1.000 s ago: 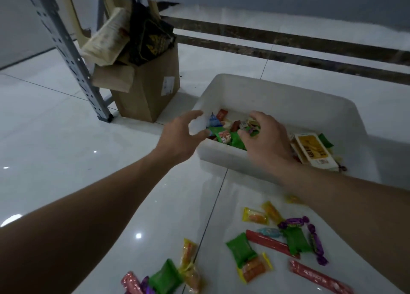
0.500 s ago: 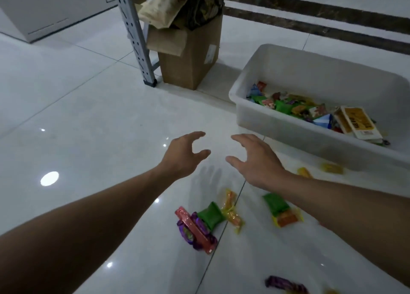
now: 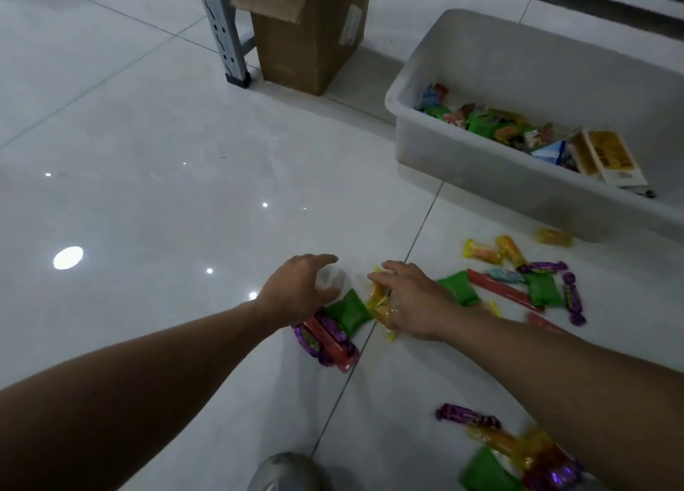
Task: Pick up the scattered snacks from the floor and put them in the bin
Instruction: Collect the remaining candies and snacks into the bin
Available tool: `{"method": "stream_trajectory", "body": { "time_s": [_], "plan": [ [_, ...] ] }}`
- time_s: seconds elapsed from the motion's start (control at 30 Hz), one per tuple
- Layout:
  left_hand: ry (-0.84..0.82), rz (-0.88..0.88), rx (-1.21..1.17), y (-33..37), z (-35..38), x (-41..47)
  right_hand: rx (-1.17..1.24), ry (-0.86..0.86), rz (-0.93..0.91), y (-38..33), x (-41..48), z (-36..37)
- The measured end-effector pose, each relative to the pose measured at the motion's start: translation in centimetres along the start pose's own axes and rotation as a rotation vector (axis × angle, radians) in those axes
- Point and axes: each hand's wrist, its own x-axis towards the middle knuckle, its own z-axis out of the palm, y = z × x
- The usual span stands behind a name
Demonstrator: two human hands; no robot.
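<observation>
Open floor [image 3: 148, 194] lies to my left. The bin [image 3: 481, 172] wall, cardboard box [image 3: 307, 46] and shelf post [image 3: 222, 27] block the far side.

Brown cardboard box [image 3: 314, 42] with a flap folded down and a pale label [image 3: 351, 24] on its right face. A grey perforated metal upright [image 3: 222, 27] stands just left of the box. Both stand on a glossy white tiled floor [image 3: 129, 157].

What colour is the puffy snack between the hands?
The puffy snack is green; head view shows it.
</observation>
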Motion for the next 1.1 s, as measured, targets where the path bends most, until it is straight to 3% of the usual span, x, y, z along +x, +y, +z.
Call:
{"method": "stream_trajectory", "body": {
  "time_s": [0.33, 0.57, 0.87, 1.1],
  "plan": [
    [-0.083, 0.067, 0.070, 0.4, 1.8, 0.6, 0.074, -0.027, 0.028, 0.3, 1.7, 1.4],
    [-0.150, 0.080, 0.070, 0.9, 2.0, 1.6, 0.127, 0.071, 0.102, 0.3, 2.0, 0.7],
    [-0.140, 0.069, -0.059, 0.7, 2.3, 1.6, 0.319, 0.143, 0.171, 0.6, 1.6, 1.1],
    [0.004, -0.174, -0.459, 0.9, 1.9, 2.3, 0.469, 0.401, 0.263, 0.4, 2.5, 0.9]
  ]
}}
